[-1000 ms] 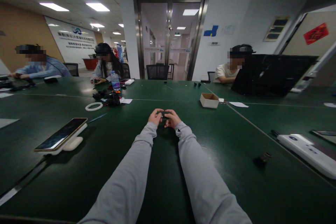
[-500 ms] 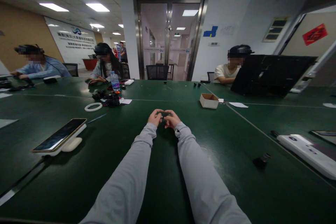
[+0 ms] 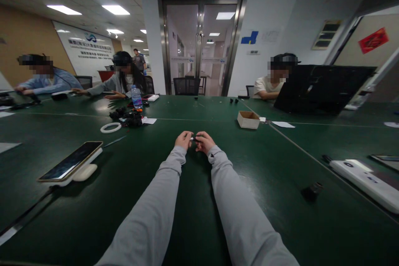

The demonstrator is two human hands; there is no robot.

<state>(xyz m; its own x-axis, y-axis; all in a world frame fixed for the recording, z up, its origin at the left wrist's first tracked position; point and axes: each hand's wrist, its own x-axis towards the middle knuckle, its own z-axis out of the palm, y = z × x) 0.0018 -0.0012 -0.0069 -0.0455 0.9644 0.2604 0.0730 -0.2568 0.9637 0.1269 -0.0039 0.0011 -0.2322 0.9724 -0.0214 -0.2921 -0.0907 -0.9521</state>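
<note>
Both arms in grey sleeves reach out over the green table (image 3: 199, 216). My left hand (image 3: 184, 140) is closed in a pinch on the left end of a small dark object with a light, shiny part (image 3: 193, 139). From the other side, the fingers of my right hand (image 3: 205, 142) pinch the same small object. It spans the narrow gap between the two hands, just above the table. Most of it is hidden by the fingers, and it is too small to name.
A phone (image 3: 73, 161) on a white stand lies left, near a white ring (image 3: 111, 127) and a black tangle (image 3: 126, 116). A bottle (image 3: 136, 97) stands behind. To the right are an open box (image 3: 248, 120), a dark small item (image 3: 312, 191) and a white device (image 3: 364, 183). Several people sit across.
My fingertips have drawn slightly apart, and more of the small object shows between them. Across the table, a seated person has stretched an arm to the left; someone behind has walked left.
</note>
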